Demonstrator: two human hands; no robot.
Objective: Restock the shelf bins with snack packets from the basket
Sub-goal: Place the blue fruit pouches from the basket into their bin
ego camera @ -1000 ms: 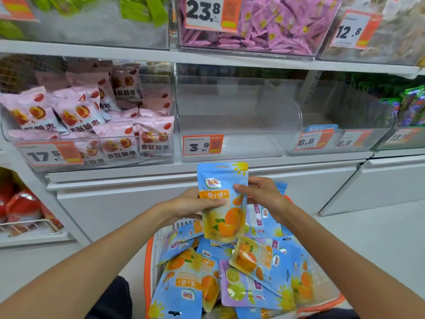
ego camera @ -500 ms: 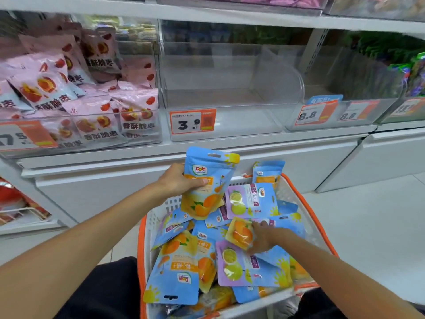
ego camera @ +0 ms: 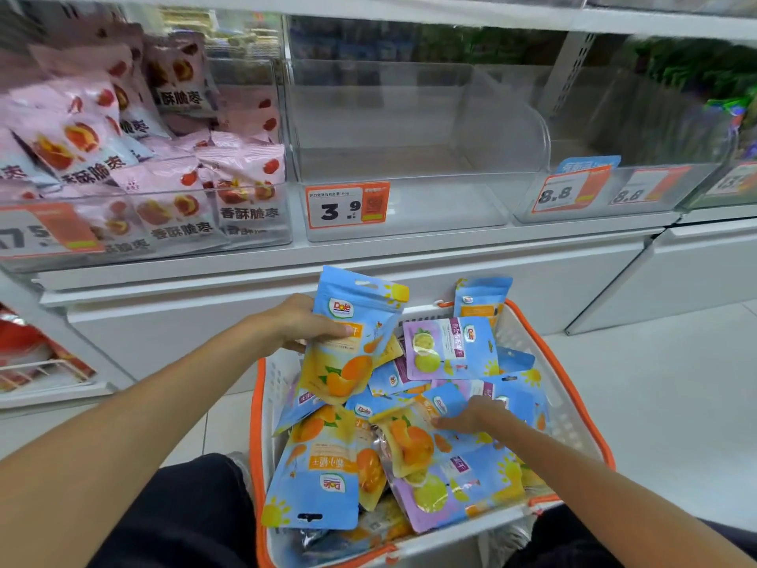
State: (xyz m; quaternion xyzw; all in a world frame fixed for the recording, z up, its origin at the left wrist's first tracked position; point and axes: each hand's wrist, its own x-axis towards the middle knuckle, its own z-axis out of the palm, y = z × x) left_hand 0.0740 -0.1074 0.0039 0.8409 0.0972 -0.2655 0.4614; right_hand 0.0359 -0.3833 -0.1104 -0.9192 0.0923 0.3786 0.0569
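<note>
The left hand (ego camera: 301, 321) grips a blue orange-print snack packet (ego camera: 348, 336) upright above the far left corner of the basket (ego camera: 573, 407), thumb across its front, while the right hand (ego camera: 471, 416) reaches into the heap and pinches another orange packet (ego camera: 409, 438) lying on top. The white, orange-rimmed basket sits on the floor, full of blue and purple packets (ego camera: 448, 348). Above it on the shelf stands a clear bin (ego camera: 409, 198) tagged 3.9, with a bin of pink packets (ego camera: 172, 190) to its left.
</note>
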